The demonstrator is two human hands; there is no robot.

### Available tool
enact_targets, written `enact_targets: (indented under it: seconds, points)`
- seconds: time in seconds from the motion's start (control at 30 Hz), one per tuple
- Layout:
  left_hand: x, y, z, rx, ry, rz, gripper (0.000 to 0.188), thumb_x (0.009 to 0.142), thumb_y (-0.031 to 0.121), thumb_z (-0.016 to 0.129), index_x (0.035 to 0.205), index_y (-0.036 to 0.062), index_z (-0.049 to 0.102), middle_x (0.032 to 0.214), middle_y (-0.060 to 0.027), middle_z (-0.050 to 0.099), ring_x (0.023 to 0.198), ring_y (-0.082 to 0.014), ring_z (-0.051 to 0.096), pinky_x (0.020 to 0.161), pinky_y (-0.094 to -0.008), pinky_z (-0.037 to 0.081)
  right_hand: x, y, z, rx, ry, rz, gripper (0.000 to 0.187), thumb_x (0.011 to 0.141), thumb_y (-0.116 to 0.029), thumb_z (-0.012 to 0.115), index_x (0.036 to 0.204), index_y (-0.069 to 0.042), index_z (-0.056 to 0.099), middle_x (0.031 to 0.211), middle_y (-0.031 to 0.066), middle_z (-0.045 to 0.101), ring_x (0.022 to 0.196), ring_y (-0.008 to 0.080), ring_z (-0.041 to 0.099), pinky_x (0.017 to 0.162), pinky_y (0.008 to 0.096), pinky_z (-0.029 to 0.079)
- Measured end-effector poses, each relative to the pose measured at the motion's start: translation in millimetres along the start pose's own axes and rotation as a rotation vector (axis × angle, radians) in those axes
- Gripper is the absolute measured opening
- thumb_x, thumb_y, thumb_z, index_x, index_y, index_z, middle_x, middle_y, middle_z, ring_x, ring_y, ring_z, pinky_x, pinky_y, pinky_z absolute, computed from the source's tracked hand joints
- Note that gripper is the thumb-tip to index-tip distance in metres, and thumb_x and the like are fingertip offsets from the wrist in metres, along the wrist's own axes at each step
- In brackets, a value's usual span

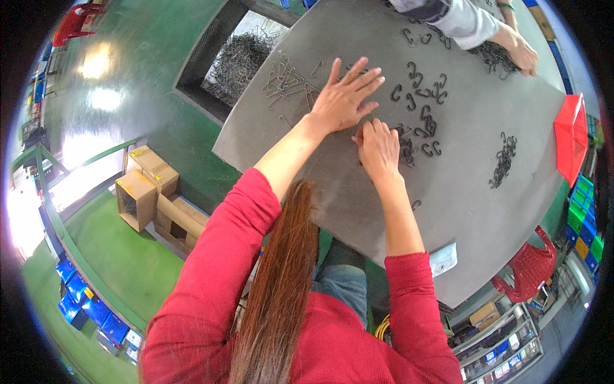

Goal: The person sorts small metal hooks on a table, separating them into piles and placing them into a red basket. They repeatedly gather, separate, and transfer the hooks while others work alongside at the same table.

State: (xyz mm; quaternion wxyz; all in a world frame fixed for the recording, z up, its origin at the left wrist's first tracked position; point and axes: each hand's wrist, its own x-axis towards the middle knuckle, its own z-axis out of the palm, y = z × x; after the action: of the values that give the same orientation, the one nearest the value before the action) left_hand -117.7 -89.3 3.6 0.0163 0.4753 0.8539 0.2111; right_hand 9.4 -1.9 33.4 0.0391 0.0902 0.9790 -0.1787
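Table (460, 211) edges: left edge runs down beside a dark crate (213, 46), its corner short of the left forearm; near edge passes under both forearms; right edge meets a red bin (570, 141). Bare grey top below the left wire cluster, wider bare stretch right of the right forearm, up to a dark hook strip (504, 161). Co-worker's hand (521, 54) works the far right corner.

Positions: pale hooks (286, 82) lie left of the left hand (345, 99), a few close by its wrist. That hand is palm down, fingers spread, over the table. Right hand (380, 147) is just below it, fingers curled in; can't tell what, if anything, it pinches. Dark hooks (426, 121) sit right of both hands, nearest ones just beside the right knuckles.

Looks: pale ones thin, long, tangled; dark ones thicker, C- and S-curved, loosely clumped, some single.
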Motion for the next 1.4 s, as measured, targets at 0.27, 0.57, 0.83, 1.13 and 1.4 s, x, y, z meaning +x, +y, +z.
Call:
enact_targets:
  seconds: [0.27,0.57,0.83,1.13,1.4]
  points:
    - [-15.6,-43.8,-9.7,0.180,0.047,-0.137,0.047,0.097,0.036,0.039,0.141,0.0199,0.036,0.147,0.0022,0.033,0.140,-0.0199,0.021,0.111,-0.0570,0.005,12.7,-5.5,-1.8,0.198,0.200,0.029,0.010,0.076,-0.014,0.066,0.085,-0.013,0.060,0.085,0.0032,0.055,0.086,0.0240,0.056,0.073,0.0388,0.040]
    - [-72.7,-72.3,-59.0,-0.105,0.358,-0.537,0.041,0.097,0.025,0.039,0.136,0.0120,0.042,0.143,-0.0066,0.039,0.139,-0.0262,0.022,0.110,-0.0556,0.007,68.6,-27.3,9.3,0.100,0.111,-0.124,0.014,0.080,-0.021,0.064,0.093,-0.018,0.065,0.089,0.0008,0.056,0.090,0.0182,0.056,0.076,0.0369,0.038]
    - [-135.8,21.4,-32.3,-0.108,0.071,-0.372,0.055,0.085,0.014,0.053,0.138,0.0106,0.038,0.145,-0.0082,0.034,0.140,-0.0266,0.021,0.112,-0.0531,0.004,75.5,-23.0,3.9,0.051,-0.072,-0.128,0.015,0.077,-0.021,0.069,0.084,-0.010,0.062,0.088,0.0037,0.058,0.091,0.0231,0.058,0.076,0.0395,0.041]
    - [-133.0,54.4,-5.6,-0.065,-0.104,-0.090,0.058,0.084,0.017,0.057,0.138,0.0118,0.038,0.144,-0.0032,0.035,0.138,-0.0201,0.023,0.114,-0.0493,0.012,78.5,-26.6,4.0,0.181,0.006,-0.207,0.017,0.073,-0.017,0.071,0.086,-0.013,0.062,0.087,0.0019,0.057,0.092,0.0218,0.059,0.075,0.0405,0.042]
    - [-129.1,50.8,-8.4,-0.189,-0.111,-0.087,0.057,0.086,0.020,0.056,0.139,0.0140,0.038,0.144,-0.0014,0.036,0.138,-0.0207,0.024,0.113,-0.0495,0.014,84.3,-23.1,3.2,0.044,-0.141,-0.328,0.010,0.075,-0.018,0.067,0.084,-0.016,0.063,0.089,0.0020,0.057,0.090,0.0211,0.059,0.076,0.0398,0.042]
